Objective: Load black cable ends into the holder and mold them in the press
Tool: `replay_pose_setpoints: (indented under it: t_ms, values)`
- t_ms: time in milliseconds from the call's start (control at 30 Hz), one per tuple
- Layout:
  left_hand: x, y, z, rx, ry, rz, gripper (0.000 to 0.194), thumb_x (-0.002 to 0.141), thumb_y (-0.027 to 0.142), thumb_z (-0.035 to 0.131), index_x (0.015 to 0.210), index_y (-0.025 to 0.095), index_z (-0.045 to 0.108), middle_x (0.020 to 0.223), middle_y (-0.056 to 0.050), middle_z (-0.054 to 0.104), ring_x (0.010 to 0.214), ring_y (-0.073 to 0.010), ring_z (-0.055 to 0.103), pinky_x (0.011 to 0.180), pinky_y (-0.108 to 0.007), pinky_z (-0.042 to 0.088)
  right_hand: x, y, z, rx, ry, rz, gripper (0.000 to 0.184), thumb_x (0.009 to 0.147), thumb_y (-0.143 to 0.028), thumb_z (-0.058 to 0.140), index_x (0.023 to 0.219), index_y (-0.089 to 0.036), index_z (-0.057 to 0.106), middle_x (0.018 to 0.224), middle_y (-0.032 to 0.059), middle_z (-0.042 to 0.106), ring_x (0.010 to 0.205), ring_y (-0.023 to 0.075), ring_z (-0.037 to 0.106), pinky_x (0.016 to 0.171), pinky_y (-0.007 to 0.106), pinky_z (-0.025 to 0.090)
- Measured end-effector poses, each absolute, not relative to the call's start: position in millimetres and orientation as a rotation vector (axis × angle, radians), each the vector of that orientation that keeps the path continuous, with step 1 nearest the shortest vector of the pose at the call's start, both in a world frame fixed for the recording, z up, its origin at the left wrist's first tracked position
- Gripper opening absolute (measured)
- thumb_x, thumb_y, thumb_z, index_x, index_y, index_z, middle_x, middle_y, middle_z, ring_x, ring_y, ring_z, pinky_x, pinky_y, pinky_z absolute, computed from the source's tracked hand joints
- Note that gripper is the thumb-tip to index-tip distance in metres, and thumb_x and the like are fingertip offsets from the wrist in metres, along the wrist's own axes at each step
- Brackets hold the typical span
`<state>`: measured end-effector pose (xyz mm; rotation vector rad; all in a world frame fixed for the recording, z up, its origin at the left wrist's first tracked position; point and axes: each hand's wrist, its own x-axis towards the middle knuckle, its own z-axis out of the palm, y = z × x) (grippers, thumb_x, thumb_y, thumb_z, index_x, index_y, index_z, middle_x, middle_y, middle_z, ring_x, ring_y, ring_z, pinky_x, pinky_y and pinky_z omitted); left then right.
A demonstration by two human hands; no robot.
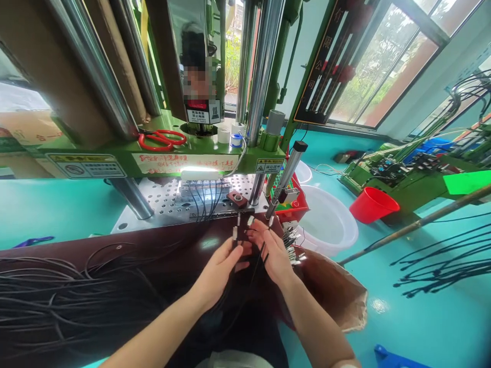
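Note:
My left hand (218, 267) is closed on black cables; a silvery metal plug (235, 233) sticks up past its thumb. Close beside it, my right hand (276, 258) grips more black cables (262, 251), with one plug (271, 222) at its fingertips and another, pale one (250, 221) near its outer fingers. Both hands are above the brown table edge, in front of the press. Beyond them lies a metal mould (205, 191) with several dark cables running out of its front. A brown block with a round fitting (238, 198) is to its right.
Many black cables (76, 301) cover the table at left. Plugs (293, 240) cluster beside a brown paper-lined container (345, 291) at right. Red-handled scissors (163, 139) lie on the green press plate (215, 153). A white tub (326, 220) and red bucket (374, 206) stand on the floor.

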<state>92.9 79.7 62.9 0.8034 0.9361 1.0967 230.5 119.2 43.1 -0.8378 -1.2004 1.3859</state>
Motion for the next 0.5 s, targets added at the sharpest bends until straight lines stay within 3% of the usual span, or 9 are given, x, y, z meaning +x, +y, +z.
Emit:
replay_pose_setpoints:
  t_ms: [67, 133, 200, 233, 333, 400, 500]
  values:
    - [97.8, 77.1, 59.9, 0.804, 0.907, 1.009, 0.038, 0.076, 0.041, 0.056, 0.107, 0.021, 0.051, 0.097, -0.004, 0.061, 0.086, -0.0161, 0.059, 0.071, -0.031, 0.050, 225.6, 113.9, 46.6, -0.880, -1.366, 1.378, 0.038, 0.088, -0.041, 0.041, 0.117, -0.020, 0.055, 0.111, 0.0075, 0.061, 0.098, 0.0170, 0.058, 0.089, 0.033, 0.045]
    - [101.0, 73.8, 56.5, 0.835, 0.916, 0.966, 0.041, 0.078, 0.042, 0.053, 0.112, 0.021, 0.046, 0.082, -0.001, 0.061, 0.070, -0.0131, 0.060, 0.060, -0.027, 0.050, 221.0, 110.0, 49.2, -0.949, -1.526, 1.439, 0.042, 0.088, -0.044, 0.039, 0.122, -0.022, 0.051, 0.107, 0.0070, 0.063, 0.071, 0.0134, 0.063, 0.065, 0.027, 0.053]
    - [101.1, 72.1, 53.6, 0.928, 0.973, 0.951, 0.038, 0.080, 0.043, 0.049, 0.107, 0.017, 0.045, 0.066, 0.002, 0.057, 0.053, -0.0106, 0.055, 0.047, -0.023, 0.045, 217.6, 108.2, 49.1, -1.012, -1.602, 1.502, 0.047, 0.088, -0.047, 0.035, 0.128, -0.024, 0.043, 0.102, 0.0062, 0.064, 0.042, 0.0081, 0.054, 0.038, 0.023, 0.046]
    - [100.0, 72.3, 52.4, 0.990, 1.004, 0.944, 0.035, 0.080, 0.044, 0.047, 0.102, 0.016, 0.045, 0.061, 0.003, 0.055, 0.047, -0.0095, 0.051, 0.042, -0.022, 0.042, 216.4, 108.2, 48.0, -1.042, -1.624, 1.503, 0.049, 0.088, -0.048, 0.034, 0.131, -0.025, 0.039, 0.097, 0.0056, 0.064, 0.036, 0.0067, 0.049, 0.032, 0.022, 0.041]
    - [94.1, 76.4, 48.7, 1.163, 1.078, 0.905, 0.029, 0.080, 0.045, 0.045, 0.085, 0.016, 0.046, 0.056, 0.004, 0.053, 0.037, -0.0075, 0.045, 0.035, -0.021, 0.036, 215.4, 110.7, 42.4, -1.123, -1.728, 1.332, 0.050, 0.089, -0.046, 0.033, 0.133, -0.022, 0.036, 0.073, 0.0020, 0.063, 0.035, 0.0083, 0.048, 0.034, 0.021, 0.040]
    - [89.3, 79.5, 46.3, 1.231, 1.111, 0.909, 0.026, 0.081, 0.043, 0.045, 0.075, 0.017, 0.043, 0.056, 0.003, 0.054, 0.040, -0.0085, 0.048, 0.039, -0.022, 0.039, 217.5, 114.3, 40.6, -1.160, -1.804, 1.190, 0.049, 0.089, -0.044, 0.034, 0.132, -0.019, 0.038, 0.055, -0.0017, 0.055, 0.039, 0.0106, 0.049, 0.040, 0.023, 0.043]
    - [83.6, 79.6, 44.6, 1.275, 1.109, 0.887, 0.024, 0.082, 0.040, 0.043, 0.071, 0.019, 0.040, 0.052, 0.004, 0.053, 0.043, -0.0101, 0.050, 0.046, -0.023, 0.041, 224.1, 122.4, 46.4, -1.190, -1.710, 0.985, 0.049, 0.090, -0.043, 0.034, 0.130, -0.016, 0.041, 0.046, -0.0046, 0.045, 0.043, 0.0120, 0.049, 0.049, 0.025, 0.045]
